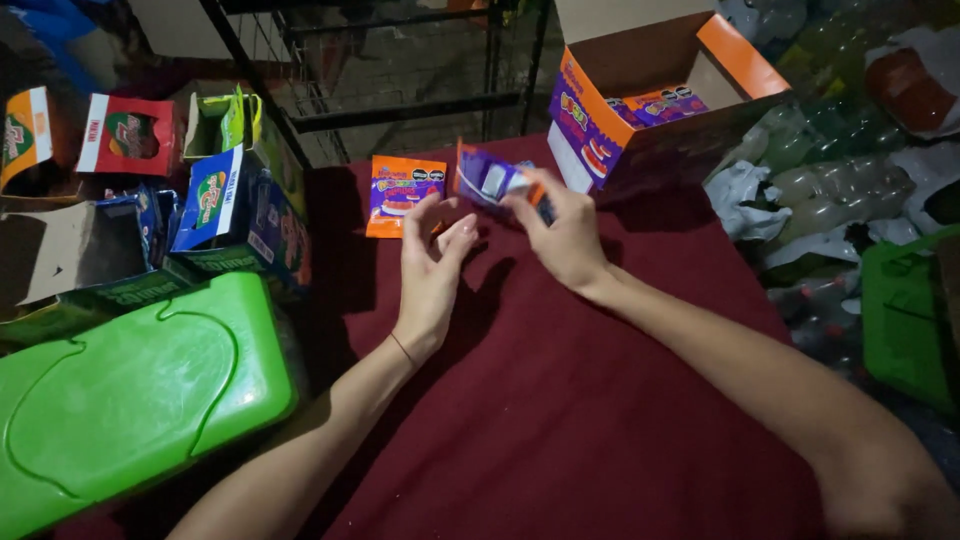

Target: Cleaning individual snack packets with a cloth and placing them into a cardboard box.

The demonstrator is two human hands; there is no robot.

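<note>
**Purple packet pinched over the maroon cloth**

Nearest us at left lies a green plastic lid [130, 390]. Over the maroon cloth [560, 400], our left hand [430, 265] spreads empty, while our right hand [565, 235] pinches a purple snack packet [495, 182], lifted for handling. Beyond stands the open carton [640, 100].

Two hands [432, 270] [565, 235], two purple-and-orange snack packets [405, 194] [497, 183], one open orange-and-purple carton [600, 125], one green plastic lid [135, 395].

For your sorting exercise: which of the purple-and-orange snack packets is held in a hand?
The packet pinched by the right hand; the other packet lies flat on the maroon cloth.
</note>
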